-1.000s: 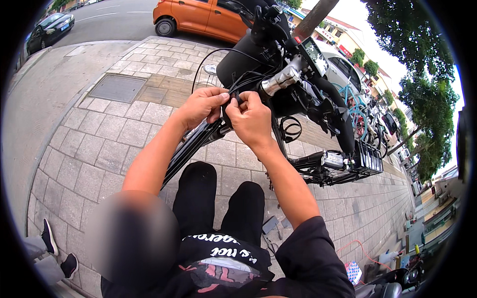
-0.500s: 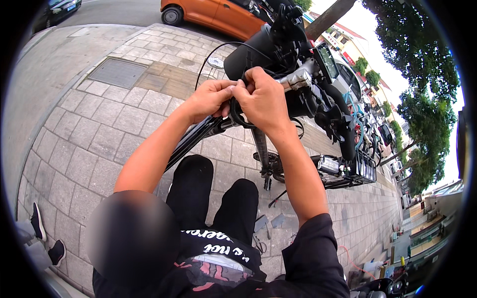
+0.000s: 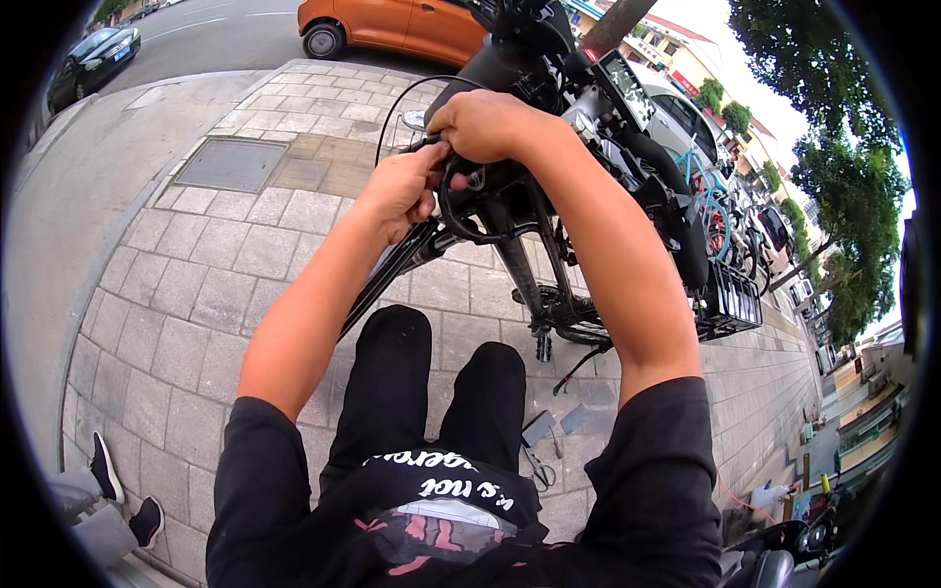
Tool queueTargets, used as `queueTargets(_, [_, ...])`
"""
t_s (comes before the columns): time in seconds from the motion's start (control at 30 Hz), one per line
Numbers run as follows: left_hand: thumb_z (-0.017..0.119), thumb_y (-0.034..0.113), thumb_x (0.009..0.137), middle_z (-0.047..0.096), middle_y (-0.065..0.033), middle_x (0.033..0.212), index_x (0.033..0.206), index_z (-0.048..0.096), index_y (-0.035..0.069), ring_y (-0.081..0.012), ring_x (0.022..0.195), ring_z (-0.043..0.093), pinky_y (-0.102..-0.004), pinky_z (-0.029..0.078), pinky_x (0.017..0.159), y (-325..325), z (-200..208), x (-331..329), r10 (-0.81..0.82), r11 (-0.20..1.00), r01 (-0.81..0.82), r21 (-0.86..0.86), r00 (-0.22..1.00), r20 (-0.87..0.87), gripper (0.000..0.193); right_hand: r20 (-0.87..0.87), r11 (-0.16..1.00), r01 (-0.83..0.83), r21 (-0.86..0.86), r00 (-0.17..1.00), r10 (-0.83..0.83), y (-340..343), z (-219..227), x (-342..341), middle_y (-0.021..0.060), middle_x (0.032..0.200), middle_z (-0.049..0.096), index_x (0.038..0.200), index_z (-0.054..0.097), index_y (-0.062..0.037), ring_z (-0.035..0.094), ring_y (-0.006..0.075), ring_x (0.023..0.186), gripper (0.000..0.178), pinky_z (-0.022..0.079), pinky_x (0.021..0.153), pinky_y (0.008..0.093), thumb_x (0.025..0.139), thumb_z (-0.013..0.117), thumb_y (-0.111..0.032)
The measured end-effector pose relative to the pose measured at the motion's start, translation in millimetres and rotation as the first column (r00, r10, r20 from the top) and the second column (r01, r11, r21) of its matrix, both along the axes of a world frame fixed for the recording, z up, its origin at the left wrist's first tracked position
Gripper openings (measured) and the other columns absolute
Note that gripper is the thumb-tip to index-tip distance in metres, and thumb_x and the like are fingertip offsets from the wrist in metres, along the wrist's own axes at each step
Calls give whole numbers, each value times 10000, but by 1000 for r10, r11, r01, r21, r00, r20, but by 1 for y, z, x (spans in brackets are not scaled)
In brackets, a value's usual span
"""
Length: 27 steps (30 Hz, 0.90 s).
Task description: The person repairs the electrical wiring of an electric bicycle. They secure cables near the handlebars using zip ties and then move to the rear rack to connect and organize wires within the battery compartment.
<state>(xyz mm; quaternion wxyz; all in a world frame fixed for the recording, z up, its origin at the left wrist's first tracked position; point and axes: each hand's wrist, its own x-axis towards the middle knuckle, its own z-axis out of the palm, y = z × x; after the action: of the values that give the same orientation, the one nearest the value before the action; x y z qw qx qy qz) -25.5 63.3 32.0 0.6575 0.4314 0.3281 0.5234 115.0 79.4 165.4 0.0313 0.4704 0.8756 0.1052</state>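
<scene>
Both hands work close together at the front of a black bicycle (image 3: 517, 269). My left hand (image 3: 400, 191) pinches at the upper end of a thick black cable (image 3: 449, 211), its index finger stretched toward my right hand. This cable loops down from the fingertips toward the frame. Curled over the same spot, my right hand (image 3: 490, 125) shows its back; its fingers are bent under and mostly hidden, so what they grip cannot be made out. A thinner black cable (image 3: 421, 81) arcs out beyond the hands. Right of them are a flat display (image 3: 624, 90) and a black handlebar grip (image 3: 671, 174).
Scissors (image 3: 538, 470) and a dark flat piece (image 3: 538, 428) lie on the paving near my knees. A rear basket (image 3: 735, 297) sticks out right. Another person's shoes (image 3: 147, 521) are at lower left. An orange car (image 3: 392, 29) stands beyond the kerb.
My right hand has rolled over and bent at the wrist, its back now uppermost. My left index finger reaches further out. The view has shifted, and the bicycle's front appears turned.
</scene>
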Motion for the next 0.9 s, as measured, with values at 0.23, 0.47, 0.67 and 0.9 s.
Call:
queueTargets(0.23, [682, 293, 1095, 769, -84, 874, 1118, 705, 31, -59, 402, 456, -227, 327, 363, -13, 4, 9, 110, 987, -90, 135, 983, -150, 264, -124, 991, 17, 129, 992, -1, 2, 4, 7, 222, 1139, 779, 1237, 779, -107, 744, 417, 1086, 326, 582, 945, 503, 969, 600, -160])
queueTargets(0.47, [688, 213, 1057, 721, -6, 863, 1146, 744, 29, -34, 571, 502, -236, 361, 496, -23, 17, -3, 98, 950, 70, 304, 859, -503, 213, -423, 895, -159, 417, 837, 346, -58, -43, 19, 267, 986, 732, 1161, 725, 15, 704, 486, 962, 260, 572, 864, 534, 991, 591, -128])
queueTargets(0.67, [748, 174, 1028, 635, 47, 802, 1024, 705, 66, -30, 560, 465, -222, 340, 492, -5, 23, -18, -212, 946, 293, 141, 883, -419, 117, -803, 976, 188, 105, 595, -28, -92, -105, 31, 333, 948, 741, 1122, 677, 47, 717, 536, 950, 274, 562, 889, 596, 1064, 537, -181])
queueTargets(0.9, [724, 159, 1059, 702, -11, 885, 1154, 669, 40, -78, 634, 715, -176, 383, 421, 14, 25, -39, -458, 848, 523, 87, 805, -377, 163, -880, 959, 184, -214, 390, -271, -65, -93, 19, 348, 1036, 737, 1048, 718, 78, 716, 512, 1056, 368, 565, 921, 549, 1042, 598, -270])
